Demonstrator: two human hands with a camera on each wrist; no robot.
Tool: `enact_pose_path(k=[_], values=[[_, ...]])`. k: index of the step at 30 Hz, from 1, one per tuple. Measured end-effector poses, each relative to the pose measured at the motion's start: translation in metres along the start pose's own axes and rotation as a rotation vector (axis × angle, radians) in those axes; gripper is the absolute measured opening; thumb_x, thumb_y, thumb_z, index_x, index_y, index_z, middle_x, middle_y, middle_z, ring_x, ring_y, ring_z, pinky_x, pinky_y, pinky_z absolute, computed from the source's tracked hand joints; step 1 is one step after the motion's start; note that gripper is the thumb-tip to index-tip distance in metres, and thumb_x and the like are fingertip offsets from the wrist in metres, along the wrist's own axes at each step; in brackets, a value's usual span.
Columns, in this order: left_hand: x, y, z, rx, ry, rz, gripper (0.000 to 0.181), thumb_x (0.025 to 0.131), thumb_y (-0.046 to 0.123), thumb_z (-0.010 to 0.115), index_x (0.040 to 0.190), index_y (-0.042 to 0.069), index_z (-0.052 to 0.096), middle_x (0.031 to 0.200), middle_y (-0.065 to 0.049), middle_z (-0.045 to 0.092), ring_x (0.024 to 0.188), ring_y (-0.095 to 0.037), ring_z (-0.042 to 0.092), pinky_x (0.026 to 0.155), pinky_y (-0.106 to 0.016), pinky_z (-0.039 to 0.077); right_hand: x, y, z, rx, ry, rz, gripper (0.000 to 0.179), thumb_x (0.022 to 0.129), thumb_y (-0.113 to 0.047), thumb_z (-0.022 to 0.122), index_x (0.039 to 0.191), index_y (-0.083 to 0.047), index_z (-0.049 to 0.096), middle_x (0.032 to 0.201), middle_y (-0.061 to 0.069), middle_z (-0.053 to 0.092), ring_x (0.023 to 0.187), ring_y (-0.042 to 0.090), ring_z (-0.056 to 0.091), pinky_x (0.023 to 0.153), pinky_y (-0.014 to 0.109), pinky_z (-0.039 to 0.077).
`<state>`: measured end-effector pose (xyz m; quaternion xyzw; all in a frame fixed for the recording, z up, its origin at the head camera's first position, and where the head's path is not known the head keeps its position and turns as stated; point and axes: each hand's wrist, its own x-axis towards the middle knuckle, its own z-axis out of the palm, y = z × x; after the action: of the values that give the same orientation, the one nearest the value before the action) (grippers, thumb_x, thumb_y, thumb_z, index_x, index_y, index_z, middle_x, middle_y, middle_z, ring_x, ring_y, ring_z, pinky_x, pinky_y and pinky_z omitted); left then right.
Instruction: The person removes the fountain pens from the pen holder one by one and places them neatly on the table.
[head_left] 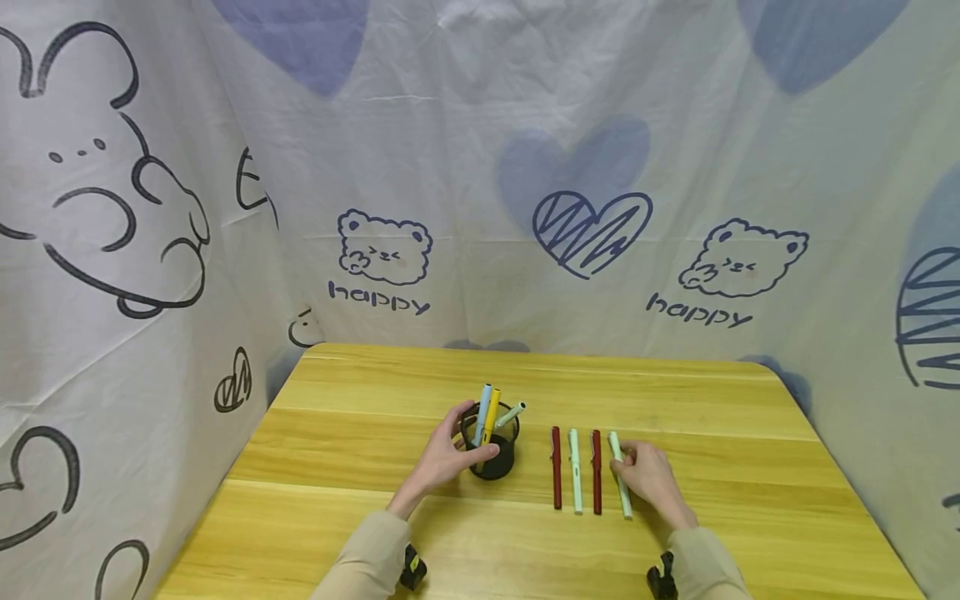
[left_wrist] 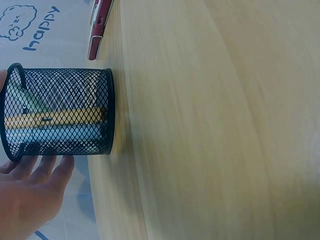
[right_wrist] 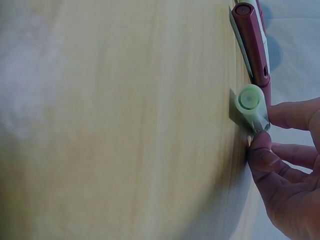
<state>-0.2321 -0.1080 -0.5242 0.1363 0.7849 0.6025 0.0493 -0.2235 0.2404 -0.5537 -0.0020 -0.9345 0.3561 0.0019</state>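
Rightmost pen (head_left: pixel 623 490) is pale green; slim, straight and round-ended.

Both arms in view, reaching forward from the bottom edge and angling inward; elbows out of frame. Left sleeve (head_left: pixel 367 554) and right sleeve (head_left: pixel 701 562) both beige, a bit of bare wrist past each cuff. Left hand (head_left: pixel 441 458): wide grip, thumb (head_left: pixel 480 455) stretched across the near side, fingers (left_wrist: pixel 42 170) reaching round the far side. Left wrist view: several fingers side by side, slightly bent. Right hand (head_left: pixel 652 477): back of hand up toward the head camera, thumb and fingertips brought together in a fine pinch; other fingers bent, seen in right wrist view. Hands well apart, roughly level, right slightly nearer the body.
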Motion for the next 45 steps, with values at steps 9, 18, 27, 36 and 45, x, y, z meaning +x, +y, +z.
enact_pose_path(k=[9, 18, 27, 36, 45], values=[[0.001, -0.002, 0.0, 0.011, -0.008, -0.003, 0.087, 0.086, 0.025, 0.08, 0.156, 0.008, 0.032, 0.158, -0.02, 0.038, 0.147, -0.047, 0.034, 0.116, -0.062, 0.036, -0.002, -0.002, -0.001, -0.008, 0.001, 0.004, 0.041, 0.09, -0.009, 0.067, 0.123, 0.014, 0.063, 0.067, 0.003, 0.055, 0.056, 0.012, 0.043, 0.049, 0.021, 0.032], [0.001, -0.003, 0.0, 0.015, -0.018, 0.001, 0.088, 0.086, 0.027, 0.08, 0.156, 0.006, 0.031, 0.158, -0.021, 0.038, 0.147, -0.048, 0.034, 0.116, -0.062, 0.036, -0.002, -0.001, -0.002, -0.005, 0.002, 0.01, 0.043, 0.09, -0.011, 0.068, 0.125, 0.014, 0.062, 0.071, 0.004, 0.058, 0.056, 0.011, 0.043, 0.048, 0.02, 0.032], [0.001, -0.002, 0.0, 0.011, -0.014, -0.013, 0.088, 0.085, 0.027, 0.081, 0.156, 0.008, 0.032, 0.158, -0.019, 0.038, 0.148, -0.046, 0.034, 0.117, -0.06, 0.036, -0.004, -0.006, -0.004, 0.016, 0.012, 0.008, 0.046, 0.09, -0.01, 0.068, 0.128, 0.014, 0.06, 0.079, 0.008, 0.061, 0.059, 0.012, 0.045, 0.047, 0.02, 0.033], [0.0, -0.002, 0.001, 0.008, -0.007, -0.003, 0.087, 0.086, 0.027, 0.08, 0.156, 0.008, 0.032, 0.158, -0.019, 0.039, 0.147, -0.046, 0.034, 0.116, -0.062, 0.036, -0.007, -0.019, -0.01, 0.035, 0.041, -0.029, 0.046, 0.092, -0.011, 0.069, 0.131, 0.011, 0.059, 0.085, 0.008, 0.063, 0.049, 0.006, 0.036, 0.043, 0.019, 0.029], [0.0, -0.002, 0.001, 0.005, -0.001, -0.012, 0.088, 0.085, 0.027, 0.081, 0.156, 0.009, 0.032, 0.158, -0.018, 0.039, 0.148, -0.046, 0.034, 0.117, -0.061, 0.036, -0.01, -0.042, -0.014, 0.086, 0.086, -0.1, 0.041, 0.095, -0.012, 0.067, 0.131, 0.006, 0.061, 0.093, 0.01, 0.064, 0.055, 0.007, 0.047, 0.048, 0.021, 0.037]])
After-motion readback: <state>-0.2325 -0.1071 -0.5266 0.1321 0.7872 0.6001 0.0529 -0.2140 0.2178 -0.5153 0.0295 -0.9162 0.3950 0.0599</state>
